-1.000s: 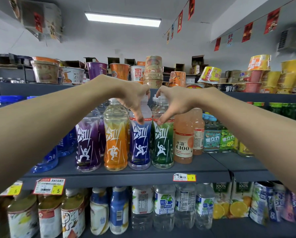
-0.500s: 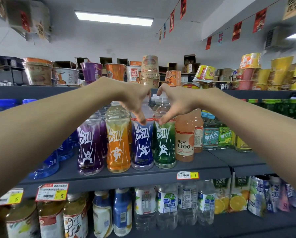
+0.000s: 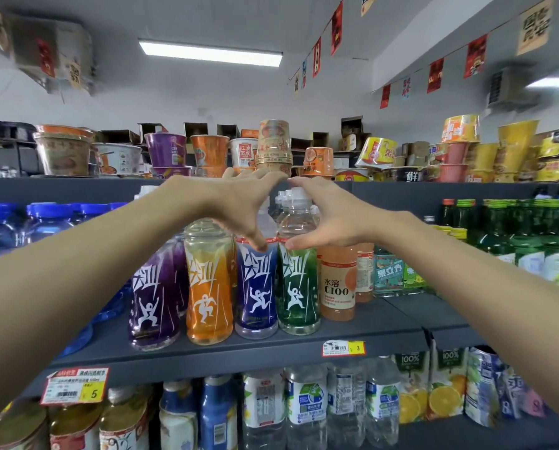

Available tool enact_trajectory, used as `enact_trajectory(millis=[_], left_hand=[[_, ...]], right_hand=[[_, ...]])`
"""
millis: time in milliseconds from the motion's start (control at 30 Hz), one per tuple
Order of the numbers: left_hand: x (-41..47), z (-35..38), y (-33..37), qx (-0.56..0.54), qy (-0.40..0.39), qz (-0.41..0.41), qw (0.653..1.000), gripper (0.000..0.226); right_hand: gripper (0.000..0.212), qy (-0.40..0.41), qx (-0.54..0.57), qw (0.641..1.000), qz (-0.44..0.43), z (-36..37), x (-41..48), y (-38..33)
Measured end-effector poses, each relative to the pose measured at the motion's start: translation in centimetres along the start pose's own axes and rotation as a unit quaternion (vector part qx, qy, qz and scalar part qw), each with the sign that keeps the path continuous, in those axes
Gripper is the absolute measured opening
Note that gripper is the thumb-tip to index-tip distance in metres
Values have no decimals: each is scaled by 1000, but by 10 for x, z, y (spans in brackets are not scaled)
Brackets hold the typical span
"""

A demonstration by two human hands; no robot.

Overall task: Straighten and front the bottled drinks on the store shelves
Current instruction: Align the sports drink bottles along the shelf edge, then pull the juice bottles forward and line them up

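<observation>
Just below each grip on the middle shelf (image 3: pixel 352 323), the left hand (image 3: pixel 239 206) clasps the blue bottle (image 3: pixel 257 287) and the right hand (image 3: pixel 330 216) the green bottle (image 3: pixel 299 284) by their shoulders, apparently mid-straightening, so next likely comes twisting labels forward.

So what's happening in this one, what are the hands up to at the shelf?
A person is tidying drinks on the middle shelf. The left hand grips the upper part of the blue bottle; the right hand grips the green bottle beside it. Both bottles stand upright near the shelf's front edge with labels facing out, in a row with the purple bottle and the orange bottle.
</observation>
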State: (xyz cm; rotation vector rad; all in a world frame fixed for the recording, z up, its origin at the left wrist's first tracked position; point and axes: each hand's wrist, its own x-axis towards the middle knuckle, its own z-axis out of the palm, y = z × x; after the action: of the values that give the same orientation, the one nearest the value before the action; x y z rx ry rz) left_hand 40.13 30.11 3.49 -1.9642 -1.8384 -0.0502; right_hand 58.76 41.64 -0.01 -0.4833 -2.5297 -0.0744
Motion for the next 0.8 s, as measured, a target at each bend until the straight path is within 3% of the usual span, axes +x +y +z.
enact_trajectory(millis=[100, 200, 367, 467, 667, 800], left_hand=[[-2, -1, 10, -3, 16, 7, 1000, 132], [-3, -6, 25, -28, 37, -5, 999, 126], [20, -13, 70, -31, 130, 11, 991, 105], [48, -6, 97, 22, 150, 26, 988, 92], [105, 28, 148, 159, 93, -50, 982, 90], [115, 43, 154, 113, 63, -118, 985, 81]], right_hand=[[106, 34, 48, 998, -36, 2, -6, 8], [79, 71, 104, 991, -40, -1, -9, 23], [46, 142, 114, 983, -16, -14, -15, 76], [43, 169, 79, 982, 4, -12, -23, 113], [54, 93, -15, 995, 31, 4, -29, 164], [54, 56, -4, 998, 29, 17, -19, 175]])
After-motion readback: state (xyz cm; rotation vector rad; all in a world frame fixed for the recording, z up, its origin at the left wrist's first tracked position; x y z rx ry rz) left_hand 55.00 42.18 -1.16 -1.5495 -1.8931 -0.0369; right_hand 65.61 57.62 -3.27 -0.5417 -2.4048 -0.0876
